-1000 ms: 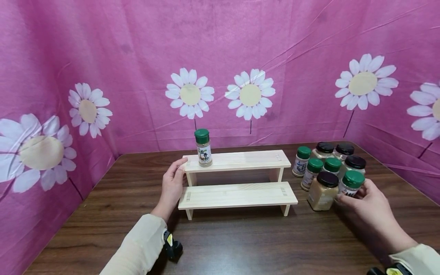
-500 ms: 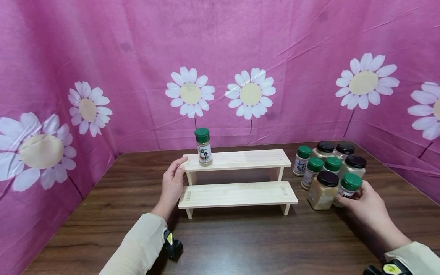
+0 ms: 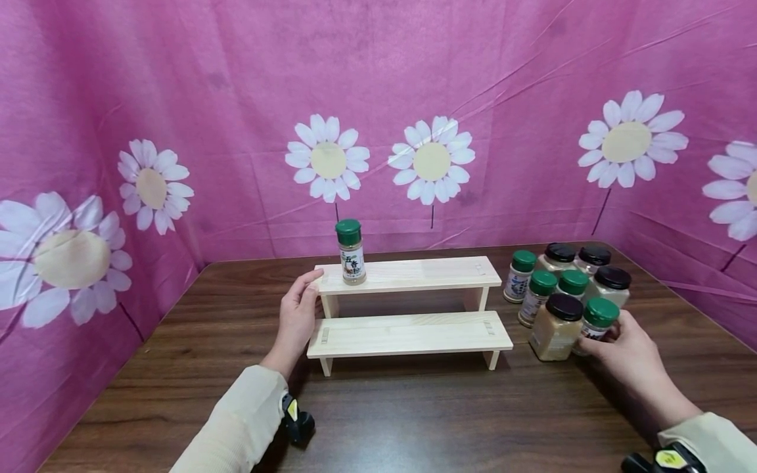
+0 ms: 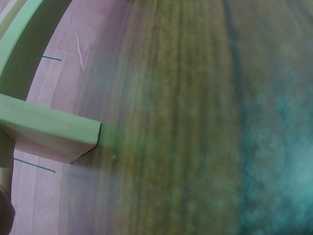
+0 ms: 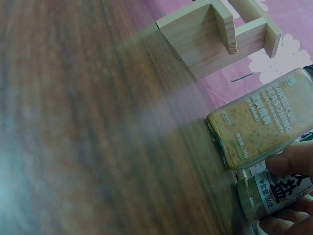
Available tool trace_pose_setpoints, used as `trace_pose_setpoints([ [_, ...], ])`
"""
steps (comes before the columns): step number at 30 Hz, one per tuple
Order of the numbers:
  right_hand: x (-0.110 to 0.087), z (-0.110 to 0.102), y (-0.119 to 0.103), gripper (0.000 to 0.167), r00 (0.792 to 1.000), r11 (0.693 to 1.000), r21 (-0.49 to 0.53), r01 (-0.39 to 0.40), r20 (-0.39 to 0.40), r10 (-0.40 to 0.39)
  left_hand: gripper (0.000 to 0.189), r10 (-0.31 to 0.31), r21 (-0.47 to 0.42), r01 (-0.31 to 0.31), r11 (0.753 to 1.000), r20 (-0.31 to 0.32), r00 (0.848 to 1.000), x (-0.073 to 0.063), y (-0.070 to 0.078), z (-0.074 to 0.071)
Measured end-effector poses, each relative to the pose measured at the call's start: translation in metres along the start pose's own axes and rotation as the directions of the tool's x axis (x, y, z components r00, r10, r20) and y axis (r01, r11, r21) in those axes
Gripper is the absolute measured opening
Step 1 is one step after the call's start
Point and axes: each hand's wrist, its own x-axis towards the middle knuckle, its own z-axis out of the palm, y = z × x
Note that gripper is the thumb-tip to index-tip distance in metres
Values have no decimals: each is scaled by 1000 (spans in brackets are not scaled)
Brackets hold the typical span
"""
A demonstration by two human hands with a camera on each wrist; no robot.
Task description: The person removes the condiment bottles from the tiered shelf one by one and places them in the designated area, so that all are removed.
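My left hand (image 3: 298, 315) grips the left end of a two-tier wooden spice rack (image 3: 408, 334), fingers at the corner of its upper shelf. On that shelf, near the left end, a green-capped spice jar (image 3: 352, 256) stands upright. At the right, my right hand (image 3: 634, 358) holds another green-capped spice jar (image 3: 601, 313) between thumb and fingers. Its lower label and base show in the right wrist view, with the thumb (image 5: 293, 159) across the label. Right beside it stands a square, black-lidded jar of barbecue seasoning (image 3: 554, 336).
Behind the held jar stand several more jars, among them a green-capped one (image 3: 516, 284) and a black-lidded one (image 3: 611, 286). All are on the dark wooden table (image 3: 408, 420), right of the rack. A pink daisy-print cloth (image 3: 378, 72) hangs behind and at the sides.
My right hand has moved slightly left with the green-capped jar, bringing it closer to the barbecue seasoning jar. My left hand and the rack have stayed in place.
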Motion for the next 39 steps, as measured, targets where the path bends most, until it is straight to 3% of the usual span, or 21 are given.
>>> trace_pose_setpoints([
  [10,1,-4,-4,60,999,1000,18,10,44,-11,31,12,-5,-12,1000,3,1000,0,-1,0],
  [16,3,-16,-10,68,998,989,134,69,0,-70,32,11,-6,-10,1000,8,1000,0,0,1],
  [20,7,-28,-17,56,993,955,270,121,-50,-112,32,12,-7,-11,1000,8,1000,1,1,1],
  [23,12,-37,-23,61,989,930,339,143,-85,-121,32,13,-3,-13,1000,6,1000,1,0,1],
  [28,19,-48,-36,59,986,910,387,146,-126,-105,32,8,-13,-8,1000,8,1000,0,-1,0],
  [31,19,-53,-50,58,983,883,434,177,-122,-137,32,0,-37,0,999,15,1000,-1,-2,0],
  [33,19,-53,-60,57,980,840,504,198,-120,-160,32,-3,-47,4,999,18,1000,-1,-2,0],
  [39,21,-48,-89,53,966,581,783,224,-99,-239,31,6,-63,-4,998,19,1000,-1,-1,1],
])
